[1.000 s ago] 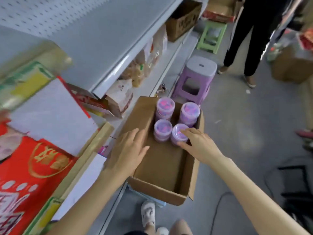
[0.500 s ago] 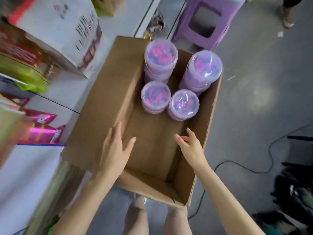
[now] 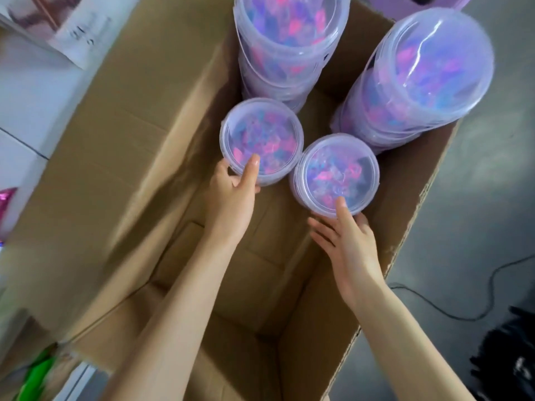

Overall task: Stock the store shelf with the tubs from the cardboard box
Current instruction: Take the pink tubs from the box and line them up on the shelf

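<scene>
An open cardboard box fills the view, seen from above. At its far end stand clear lidded tubs of pink and blue pieces: two tall stacks, one at the back and one at the right, and two lower tubs in front. My left hand grips the near edge of the front left tub, thumb on the lid and fingers down its side. My right hand pinches the near rim of the front right tub, one digit on the lid. The near half of the box floor is bare.
The white store shelf runs along the left, with a printed white package at the top left and a pink packet at its edge. Green packaging lies at the bottom left. On the grey floor to the right are a black cable and a dark object.
My head has dropped closer over the box. Both hands have moved forward from the box's near part to the two front tubs and taken hold of their rims.
</scene>
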{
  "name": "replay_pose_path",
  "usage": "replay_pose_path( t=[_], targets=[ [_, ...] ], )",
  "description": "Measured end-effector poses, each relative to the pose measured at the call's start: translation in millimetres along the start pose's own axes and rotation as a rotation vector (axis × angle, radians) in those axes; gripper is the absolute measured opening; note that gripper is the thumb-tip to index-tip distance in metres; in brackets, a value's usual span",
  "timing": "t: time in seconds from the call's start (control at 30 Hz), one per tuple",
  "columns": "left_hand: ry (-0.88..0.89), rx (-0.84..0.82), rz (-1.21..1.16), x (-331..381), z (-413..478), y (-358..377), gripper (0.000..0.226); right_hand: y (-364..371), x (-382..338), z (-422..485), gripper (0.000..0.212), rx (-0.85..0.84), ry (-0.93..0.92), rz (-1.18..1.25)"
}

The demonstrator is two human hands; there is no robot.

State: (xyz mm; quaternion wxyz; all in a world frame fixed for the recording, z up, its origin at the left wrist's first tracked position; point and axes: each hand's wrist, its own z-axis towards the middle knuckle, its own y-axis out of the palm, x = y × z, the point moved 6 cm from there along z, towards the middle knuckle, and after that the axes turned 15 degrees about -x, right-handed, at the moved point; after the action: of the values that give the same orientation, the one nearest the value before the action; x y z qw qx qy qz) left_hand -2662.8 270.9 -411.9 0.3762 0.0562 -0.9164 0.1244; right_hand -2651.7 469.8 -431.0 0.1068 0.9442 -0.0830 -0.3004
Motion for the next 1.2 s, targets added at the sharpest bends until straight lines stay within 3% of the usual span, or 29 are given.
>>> replay_pose_path(
  t=[0.27, 0.7, 0.9, 1.2],
  targets=[
    [0.009, 0.051, -0.360, -1.6, -1.5, 10.2, 0.030, -3.6, -8.3, 3.1, 0.035, -0.086, -0.080, -0.106],
    [0.151, 0.107, -0.472, -7.7, -78.1, -10.2, 0.026, -0.7, -14.1, -51.0, 0.024, -0.179, -0.202, -0.184],
    [0.300, 0.164, -0.478, -11.2, -167.6, -52.7, 0.023, 24.2, -4.1, -127.6, 0.022, -0.298, -0.286, -0.241],
    [0.425, 0.312, -0.480, -40.3, -388.4, -162.1, 0.018, 90.7, 30.7, -308.2, 0.022, -0.516, -0.347, -0.384]
  ],
)
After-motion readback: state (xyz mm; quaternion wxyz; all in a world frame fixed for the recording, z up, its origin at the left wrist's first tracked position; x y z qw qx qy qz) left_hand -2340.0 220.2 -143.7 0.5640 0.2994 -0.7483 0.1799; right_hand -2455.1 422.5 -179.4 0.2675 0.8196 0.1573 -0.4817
